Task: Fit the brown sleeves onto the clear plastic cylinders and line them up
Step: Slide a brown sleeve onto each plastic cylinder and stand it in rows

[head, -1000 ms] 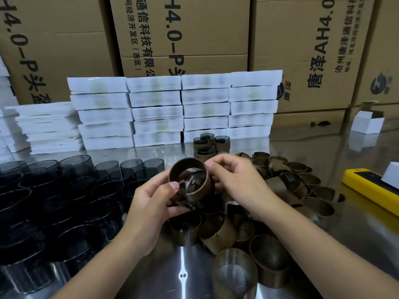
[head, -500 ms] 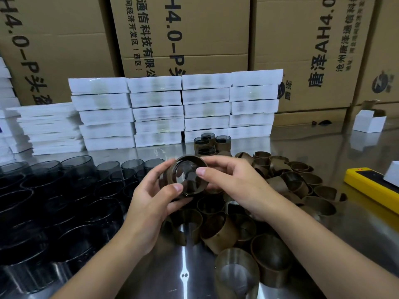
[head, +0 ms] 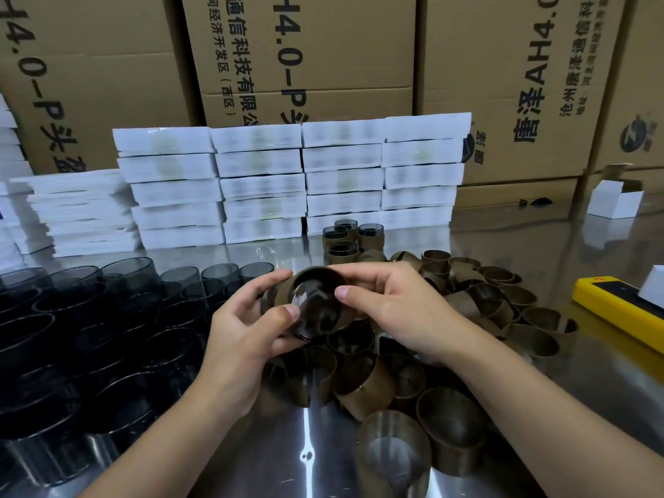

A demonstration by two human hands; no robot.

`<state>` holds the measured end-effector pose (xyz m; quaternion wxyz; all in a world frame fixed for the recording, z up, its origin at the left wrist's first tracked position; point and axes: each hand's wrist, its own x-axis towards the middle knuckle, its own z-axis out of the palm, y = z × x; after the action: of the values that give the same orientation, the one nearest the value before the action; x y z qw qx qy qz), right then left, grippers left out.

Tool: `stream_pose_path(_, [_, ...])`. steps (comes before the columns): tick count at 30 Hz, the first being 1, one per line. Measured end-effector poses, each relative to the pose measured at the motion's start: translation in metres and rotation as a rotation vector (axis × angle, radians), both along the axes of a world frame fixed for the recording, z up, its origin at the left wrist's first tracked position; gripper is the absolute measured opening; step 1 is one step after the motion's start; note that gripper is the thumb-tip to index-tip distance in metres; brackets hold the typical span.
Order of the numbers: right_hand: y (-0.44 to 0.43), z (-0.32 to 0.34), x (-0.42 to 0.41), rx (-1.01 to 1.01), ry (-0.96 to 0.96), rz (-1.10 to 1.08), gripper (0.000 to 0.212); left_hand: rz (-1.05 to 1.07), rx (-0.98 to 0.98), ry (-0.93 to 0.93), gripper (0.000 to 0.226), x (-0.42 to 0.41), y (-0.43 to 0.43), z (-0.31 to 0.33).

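Brown sleeve [head: 287,292] on smoky clear cylinder [head: 316,310], both hands gripping

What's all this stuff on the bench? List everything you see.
cardboard cartons: several, brown, stacked along the back
flat boxes: many, white, stacked before the cartons
bare cylinders: many, smoky clear, table's left
loose sleeves: a heap, brown, centre and right
sleeved cylinders: about four, brown and clear, centre back by the flat boxes
yellow device: one, yellow, right edge
small open box: one, white, far right
table: one, shiny metal, under everything
held cylinder: one, clear with brown sleeve round it, above the heap
left hand: one, grips the held cylinder's left side
right hand: one, grips its right rim
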<state>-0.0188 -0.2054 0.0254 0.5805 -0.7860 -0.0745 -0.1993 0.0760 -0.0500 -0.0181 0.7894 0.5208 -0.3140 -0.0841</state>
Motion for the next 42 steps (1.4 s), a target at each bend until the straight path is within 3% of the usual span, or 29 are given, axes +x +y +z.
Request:
stream_pose_path(7, [0.000,0.000,0.002,-0.007,-0.058,0.021,0.035,-0.077,-0.026,0.050,0.067,-0.001,-0.001,0.002])
stream_pose_path(12, [-0.003,0.002,0.001,0.036,-0.129,-0.044,0.013,-0.334,-0.052,0.190,0.072,-0.003,0.000,0.009])
stream_pose_path(17, [0.000,-0.004,0.008,-0.131,0.043,-0.127,0.050,-0.493,-0.085,0.229,0.066,-0.007,0.002,0.011])
stream_pose_path(22, [0.002,-0.007,0.011,-0.241,0.121,-0.170,0.085,-0.348,0.027,0.266,0.053,-0.014,-0.004,0.012])
stream_pose_path(27, [0.009,-0.011,0.012,-0.153,0.137,-0.188,0.069,-0.176,0.084,0.162,0.053,-0.017,-0.011,0.009])
stream_pose_path(31, [0.012,-0.013,0.011,-0.089,0.105,-0.146,0.078,-0.083,0.080,0.114,0.054,-0.019,-0.015,0.003])
stream_pose_path(34, [0.011,-0.013,0.011,-0.084,0.104,-0.134,0.053,-0.027,0.075,0.064,0.057,-0.019,-0.015,0.001])
stream_pose_path(37, [0.012,-0.012,0.009,-0.110,0.137,-0.138,0.044,0.048,0.072,0.024,0.060,-0.016,-0.014,-0.002])
stream_pose_path(42, [0.015,-0.010,0.006,-0.103,0.203,-0.100,0.050,0.099,0.076,-0.028,0.057,-0.015,-0.015,-0.005])
